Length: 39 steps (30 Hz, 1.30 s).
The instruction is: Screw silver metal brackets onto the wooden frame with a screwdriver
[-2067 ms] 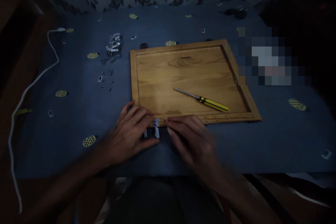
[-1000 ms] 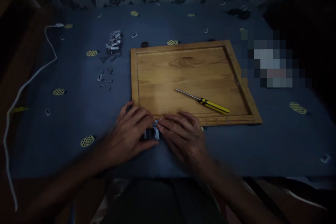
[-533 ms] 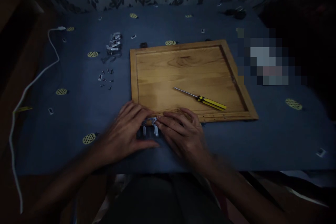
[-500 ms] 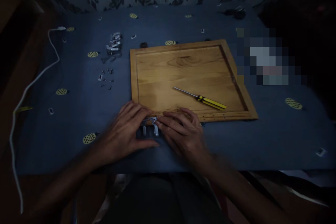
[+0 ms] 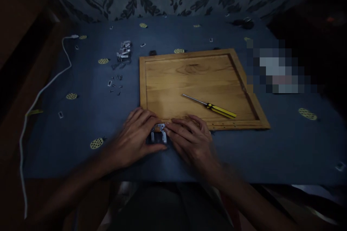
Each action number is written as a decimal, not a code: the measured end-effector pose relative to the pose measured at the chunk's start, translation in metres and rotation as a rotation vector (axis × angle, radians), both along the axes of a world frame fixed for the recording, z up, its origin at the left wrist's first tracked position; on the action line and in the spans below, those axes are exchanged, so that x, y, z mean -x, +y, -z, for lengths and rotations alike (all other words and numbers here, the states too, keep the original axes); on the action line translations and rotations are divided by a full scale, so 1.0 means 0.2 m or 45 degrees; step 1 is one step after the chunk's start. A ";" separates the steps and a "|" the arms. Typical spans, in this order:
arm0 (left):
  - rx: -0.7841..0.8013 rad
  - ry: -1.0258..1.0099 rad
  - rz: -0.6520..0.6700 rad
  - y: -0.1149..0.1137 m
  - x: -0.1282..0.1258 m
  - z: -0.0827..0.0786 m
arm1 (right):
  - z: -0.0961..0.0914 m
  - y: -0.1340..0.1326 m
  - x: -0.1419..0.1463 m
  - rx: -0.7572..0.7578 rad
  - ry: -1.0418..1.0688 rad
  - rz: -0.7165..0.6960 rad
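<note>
Silver-coloured, the two-pronged metal fitting (image 5: pixel 164 136) is at the near edge of the framed wooden panel (image 5: pixel 168 79). The left hand (image 5: pixel 137 133) curves around it, the right hand (image 5: pixel 193 139) meets its side; whether either grasps it, I cannot tell. A yellow-black screwdriver (image 5: pixel 210 106) lies on the panel.

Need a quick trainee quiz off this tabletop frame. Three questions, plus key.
1. True or false: the screwdriver lies on the wooden panel.
2. The metal fitting between the left hand and the right hand is at which edge of the panel?
A) far
B) near
C) right
3. Fill in: seen from the wearer's side, the loose screws lie to the ___ of the panel.

Key: 1. true; 2. B; 3. left
</note>
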<state>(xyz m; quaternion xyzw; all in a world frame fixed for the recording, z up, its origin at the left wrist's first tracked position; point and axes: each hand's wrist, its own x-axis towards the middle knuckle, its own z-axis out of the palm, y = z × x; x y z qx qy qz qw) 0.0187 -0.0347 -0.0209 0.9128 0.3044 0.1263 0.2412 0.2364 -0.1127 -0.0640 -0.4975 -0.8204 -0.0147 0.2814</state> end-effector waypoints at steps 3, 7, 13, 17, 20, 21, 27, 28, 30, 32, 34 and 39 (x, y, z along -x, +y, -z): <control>-0.039 -0.019 0.004 -0.01 -0.01 0.01 | 0.00 0.00 0.00 0.003 0.000 -0.003; -0.083 -0.016 -0.013 -0.01 -0.01 0.02 | 0.00 0.00 -0.01 -0.001 -0.026 -0.007; -0.107 -0.015 -0.018 -0.01 -0.02 0.03 | -0.02 -0.01 -0.01 0.006 -0.009 -0.023; -0.091 -0.042 -0.031 -0.01 -0.02 0.03 | -0.02 -0.01 -0.01 0.038 0.003 -0.021; -0.073 -0.039 -0.020 -0.01 -0.03 0.02 | -0.01 -0.01 -0.01 0.040 0.010 -0.023; -0.067 -0.036 -0.020 -0.01 -0.03 0.01 | -0.01 -0.01 -0.01 0.040 0.017 -0.023; -0.042 -0.006 -0.018 -0.01 -0.03 0.00 | -0.01 0.00 -0.02 0.071 0.113 -0.038; -0.041 -0.005 -0.015 -0.01 -0.03 -0.01 | -0.02 0.00 -0.02 0.095 0.143 -0.054; -0.046 -0.016 -0.018 -0.01 -0.03 -0.01 | -0.04 0.01 -0.04 0.142 0.213 -0.080; -0.052 -0.027 -0.015 -0.01 -0.03 -0.01 | -0.05 0.02 -0.05 0.137 0.305 -0.077; -0.047 -0.018 -0.004 -0.01 -0.03 -0.02 | -0.06 0.03 -0.07 0.130 0.381 -0.060; -0.026 0.025 0.001 0.00 -0.02 -0.02 | -0.08 0.05 -0.10 0.167 0.461 -0.048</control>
